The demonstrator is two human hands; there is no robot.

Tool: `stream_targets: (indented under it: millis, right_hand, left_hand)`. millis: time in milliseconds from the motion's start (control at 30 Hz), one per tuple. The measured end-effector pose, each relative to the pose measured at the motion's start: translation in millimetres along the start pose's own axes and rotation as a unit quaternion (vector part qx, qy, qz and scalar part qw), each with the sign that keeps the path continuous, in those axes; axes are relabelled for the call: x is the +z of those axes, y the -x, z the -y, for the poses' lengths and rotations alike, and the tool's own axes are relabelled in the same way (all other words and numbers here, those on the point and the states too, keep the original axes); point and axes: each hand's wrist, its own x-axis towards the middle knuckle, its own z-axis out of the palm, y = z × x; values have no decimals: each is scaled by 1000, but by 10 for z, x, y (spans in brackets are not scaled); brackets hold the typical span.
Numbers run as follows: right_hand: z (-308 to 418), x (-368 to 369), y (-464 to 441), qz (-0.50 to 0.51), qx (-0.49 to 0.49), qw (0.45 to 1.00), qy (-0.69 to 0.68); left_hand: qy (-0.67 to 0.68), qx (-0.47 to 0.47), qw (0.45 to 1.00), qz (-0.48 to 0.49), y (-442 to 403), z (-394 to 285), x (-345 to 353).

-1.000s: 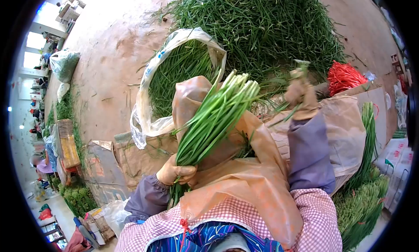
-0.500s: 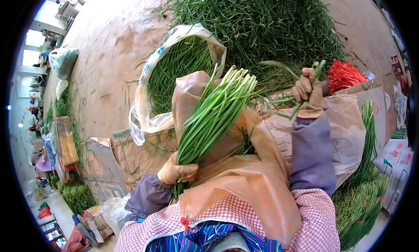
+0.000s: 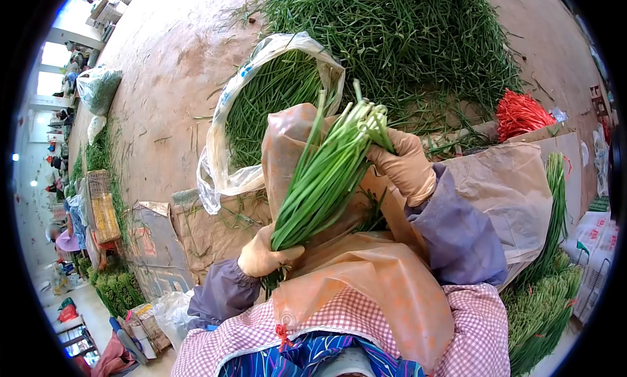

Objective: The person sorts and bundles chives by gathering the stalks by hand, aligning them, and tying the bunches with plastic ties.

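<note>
- And in comes the right hand (image 3: 405,166), swung back from two o'clock to the bunch's pale tips, fingers bent against its edge; exactly what they pinch, I can't tell.
- Left hand (image 3: 268,253) still clenched round the bunch's lower end.
- The green bunch (image 3: 326,174) slants over the lap, tips towards one o'clock.
- Plastic bag's rim (image 3: 214,122) close by at eleven; bare floor (image 3: 157,115) opens wide at ten.

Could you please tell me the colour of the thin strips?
The thin strips are red, best seen in the head view.
</note>
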Motion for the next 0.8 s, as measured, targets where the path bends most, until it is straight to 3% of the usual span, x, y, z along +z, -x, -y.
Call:
stream_targets:
  millis: [67,100,200,233,267,333,367,433,467,500,533,600,633,667,800]
  right_hand:
    - [157,8,5,-4,44,999,15]
    - [160,25,23,7,1,991,136]
    - [106,187,16,11,-48,992,117]
    - [18,226,-36,22,-3,996,-81]
    - [362,117,-31,40,247,961,-117]
    - [407,-113,39,87,135,928,-337]
    - [519,-158,110,64,48,938,-337]
    - [518,-511,93,173,-139,893,-391]
    - [505,-718,50,180,-224,886,-365]
    - [524,-905,78,158,-239,864,-413]
    - [533,-1104,96,116,-232,862,-435]
    - [196,-1527,12,-19,-189,935,-299]
    - [-57,-1529,-29,-108,-54,987,-109]
    - [-256,-1532,-77,-191,83,974,86]
    - [-210,-512,11,-130,39,984,-113]
  left_hand:
    - [-34,17,999,-30,17,-25,-48]
    - [-42,30,998,-43,8,-58,-89]
    - [-18,24,998,-50,-50,-61,-149]
    - [21,-3,999,-33,-68,-31,-191]
    - [61,-31,998,-16,-86,9,-219]
    - [166,-36,985,-7,-111,44,-186]
    - [186,-40,982,-9,-104,12,-161]
    - [207,-37,977,-16,-105,7,-128]
    - [213,-43,976,-13,-103,15,-131]
    - [219,-48,974,-8,-106,25,-138]
    - [225,-52,973,-2,-113,33,-143]
    - [235,-53,971,4,-136,83,-153]
    - [240,-54,969,6,-137,100,-150]
    - [242,-46,969,14,-138,82,-146]
    - [214,-33,976,-7,-124,48,-86]
